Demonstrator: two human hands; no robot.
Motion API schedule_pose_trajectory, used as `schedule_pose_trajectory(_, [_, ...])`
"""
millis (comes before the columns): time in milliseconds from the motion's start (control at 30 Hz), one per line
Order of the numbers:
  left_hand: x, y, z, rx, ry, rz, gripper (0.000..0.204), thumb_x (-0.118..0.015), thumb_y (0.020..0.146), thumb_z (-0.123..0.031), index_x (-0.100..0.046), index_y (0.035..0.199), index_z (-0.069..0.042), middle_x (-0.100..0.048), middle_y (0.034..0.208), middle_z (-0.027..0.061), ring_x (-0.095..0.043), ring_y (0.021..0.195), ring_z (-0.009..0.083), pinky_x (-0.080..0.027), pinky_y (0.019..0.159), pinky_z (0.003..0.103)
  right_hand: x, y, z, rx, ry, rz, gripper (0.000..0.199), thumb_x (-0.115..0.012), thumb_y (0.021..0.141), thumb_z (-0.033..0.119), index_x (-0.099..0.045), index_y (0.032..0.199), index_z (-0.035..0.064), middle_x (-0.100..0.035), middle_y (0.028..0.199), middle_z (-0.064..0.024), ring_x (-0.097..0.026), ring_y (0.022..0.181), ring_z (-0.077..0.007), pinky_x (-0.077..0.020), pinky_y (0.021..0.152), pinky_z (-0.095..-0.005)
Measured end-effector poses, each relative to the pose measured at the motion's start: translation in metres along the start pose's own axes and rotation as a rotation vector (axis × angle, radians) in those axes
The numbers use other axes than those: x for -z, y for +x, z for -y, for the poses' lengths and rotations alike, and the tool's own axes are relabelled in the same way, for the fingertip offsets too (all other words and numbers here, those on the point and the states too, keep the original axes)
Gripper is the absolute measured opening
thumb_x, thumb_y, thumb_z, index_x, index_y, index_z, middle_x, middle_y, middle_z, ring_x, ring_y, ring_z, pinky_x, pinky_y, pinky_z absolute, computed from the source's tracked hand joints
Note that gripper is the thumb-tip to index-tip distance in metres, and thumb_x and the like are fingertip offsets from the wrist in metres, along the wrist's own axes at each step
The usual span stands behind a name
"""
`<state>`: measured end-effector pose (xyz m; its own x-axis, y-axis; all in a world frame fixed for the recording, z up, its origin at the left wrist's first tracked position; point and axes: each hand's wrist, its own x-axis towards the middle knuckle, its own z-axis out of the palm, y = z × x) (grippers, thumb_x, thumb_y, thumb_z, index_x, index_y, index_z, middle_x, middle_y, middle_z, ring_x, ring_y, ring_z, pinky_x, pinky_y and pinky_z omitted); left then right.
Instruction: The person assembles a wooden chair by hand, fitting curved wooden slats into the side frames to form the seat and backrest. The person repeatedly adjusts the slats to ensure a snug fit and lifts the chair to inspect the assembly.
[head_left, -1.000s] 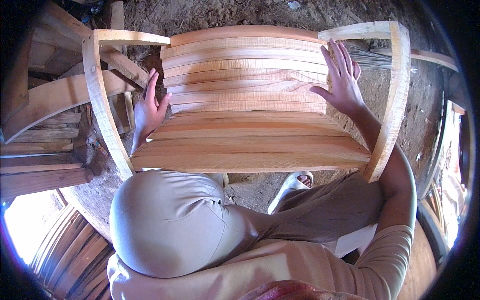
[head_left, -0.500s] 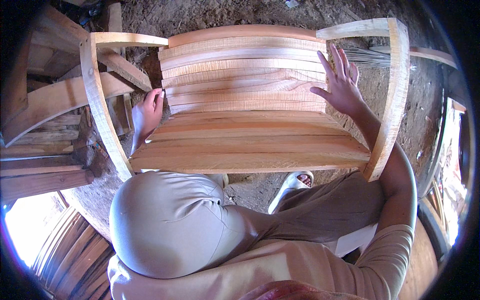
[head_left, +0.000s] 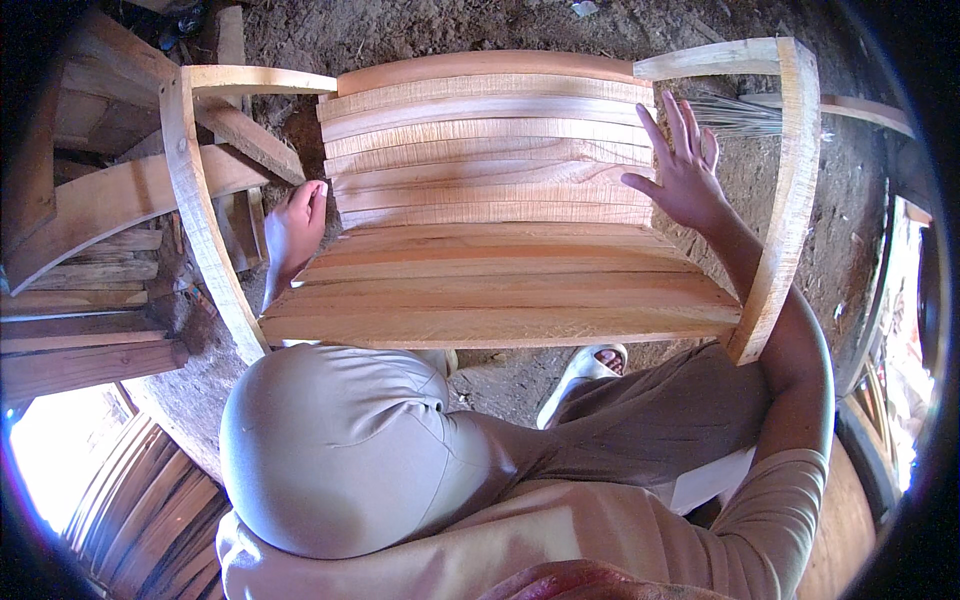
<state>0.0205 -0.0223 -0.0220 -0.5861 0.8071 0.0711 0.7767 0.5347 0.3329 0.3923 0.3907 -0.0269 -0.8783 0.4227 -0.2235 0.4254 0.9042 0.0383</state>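
A wooden chair (head_left: 500, 292) with a slatted seat and a curved slatted back (head_left: 490, 150) stands in front of me, its pale armrest frames at both sides. At the left end of the back slats is my left hand (head_left: 295, 222), its fingers curled and the thumb pressed against them. Whatever they pinch, if anything, is too small to make out. On the other side, my right hand (head_left: 685, 168) is open with fingers spread, its thumb and fingertips by the right ends of the slats. My right arm passes behind the right armrest frame (head_left: 785, 200).
Planks and curved wooden pieces (head_left: 120, 215) are piled at the left. Thin strips of wood (head_left: 150, 500) lie at the lower left. Behind the right hand, a bundle of thin rods (head_left: 745, 117) rests on the dirt floor (head_left: 450, 25). My sandalled foot (head_left: 590, 375) is below the seat.
My left fingertips have drawn slightly down and away from the slat ends. The right hand and the chair look almost the same.
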Motion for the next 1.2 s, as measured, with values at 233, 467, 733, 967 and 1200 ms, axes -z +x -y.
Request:
schedule_pose_trajectory(233, [0.002,0.003,-0.010,0.069,-0.008,0.019,0.020,-0.064,0.094,-0.022,-0.066,0.109,-0.009,-0.069,0.079,0.0132,-0.066,0.060,0.0270,-0.051,0.057,0.039,0.009,-0.002,0.003,-0.034,0.000,-0.061,0.096,-0.054,0.085,0.072,-0.016,0.158,0.0242,-0.004,0.162,-0.0188,-0.008,0.149,-0.0440,-0.0163,0.112,-0.0683])
schedule_pose_trajectory(467, [0.015,0.006,-0.021,-0.008,-0.056,-0.016,0.062,-0.070,0.090,-0.022,-0.044,0.143,-0.006,-0.061,0.124,0.0200,-0.062,0.061,0.0203,-0.052,0.060,0.035,0.023,0.005,0.002,0.089,0.167,-0.394,0.101,-0.063,0.080,0.069,-0.023,0.157,0.0174,-0.011,0.161,-0.0215,-0.015,0.148,-0.0418,-0.0188,0.109,-0.0662])
schedule_pose_trajectory(733, [0.015,0.008,-0.020,-0.019,-0.070,-0.015,0.063,-0.070,0.089,-0.021,-0.044,0.143,-0.004,-0.056,0.133,0.0209,-0.060,0.062,0.0189,-0.052,0.064,0.033,0.029,0.005,0.005,0.116,0.183,-0.411,0.101,-0.067,0.079,0.066,-0.025,0.156,0.0151,-0.012,0.160,-0.0233,-0.017,0.147,-0.0417,-0.0205,0.108,-0.0649])
schedule_pose_trajectory(967, [0.017,0.007,-0.023,0.001,-0.086,-0.014,0.064,-0.070,0.089,-0.021,-0.042,0.144,-0.004,-0.056,0.133,0.0206,-0.061,0.062,0.0188,-0.052,0.065,0.033,0.028,0.005,0.007,0.100,0.192,-0.395,0.102,-0.071,0.077,0.063,-0.024,0.156,0.0196,-0.013,0.160,-0.0211,-0.017,0.147,-0.0412,-0.0234,0.108,-0.0618])
schedule_pose_trajectory(1200, [0.015,0.009,-0.019,-0.007,-0.104,0.022,0.063,-0.063,0.087,-0.006,-0.040,0.146,-0.006,-0.053,0.137,0.0208,-0.061,0.066,0.0214,-0.052,0.066,0.033,0.026,0.006,0.004,0.115,0.235,-0.342,0.069,-0.071,0.083,0.053,-0.049,0.134,0.0124,-0.045,0.136,-0.0183,-0.046,0.126,-0.0361,-0.0378,0.101,-0.0540])
